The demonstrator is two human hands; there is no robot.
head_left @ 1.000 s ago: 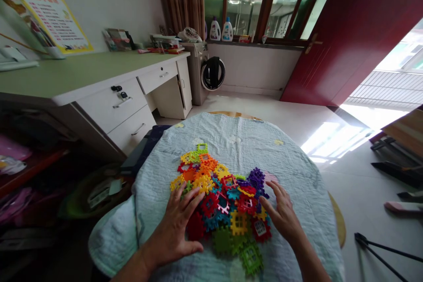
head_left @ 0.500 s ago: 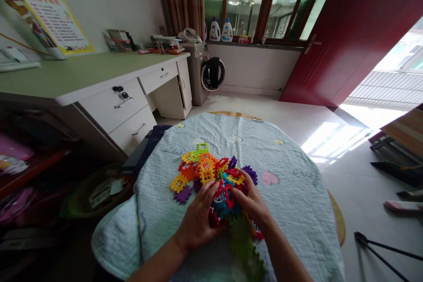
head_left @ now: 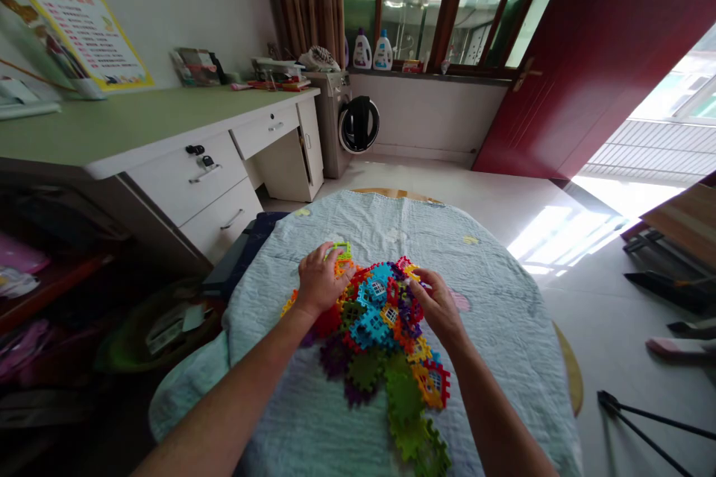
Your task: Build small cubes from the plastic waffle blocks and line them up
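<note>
A heap of colourful interlocking plastic building pieces [head_left: 372,320] with notched edges lies on the cloth between my hands. Some have window grids. My left hand [head_left: 321,279] rests over the far left side of the heap, fingers apart, beside a lime-green frame piece [head_left: 342,250] and touching orange ones. Along the right edge, my right hand [head_left: 441,302] has its thumb and forefinger apart, near a yellow piece [head_left: 412,270]. Blue pieces [head_left: 369,326] lie on top in the middle. Joined green pieces [head_left: 406,402] trail from the heap toward me. My fingers partly cover the pieces under them.
The round table wears a pale blue quilted cloth [head_left: 497,358]. To the left stands a desk [head_left: 168,123] with drawers. A washing machine [head_left: 335,123] with its door open is behind. A red door [head_left: 559,67] stands at right, and a black stand [head_left: 609,402] is on the floor.
Both hands have parted from the middle of the heap. My left hand moved away from me and left, my right hand slightly outward. The pieces they covered now show, spread toward me.
</note>
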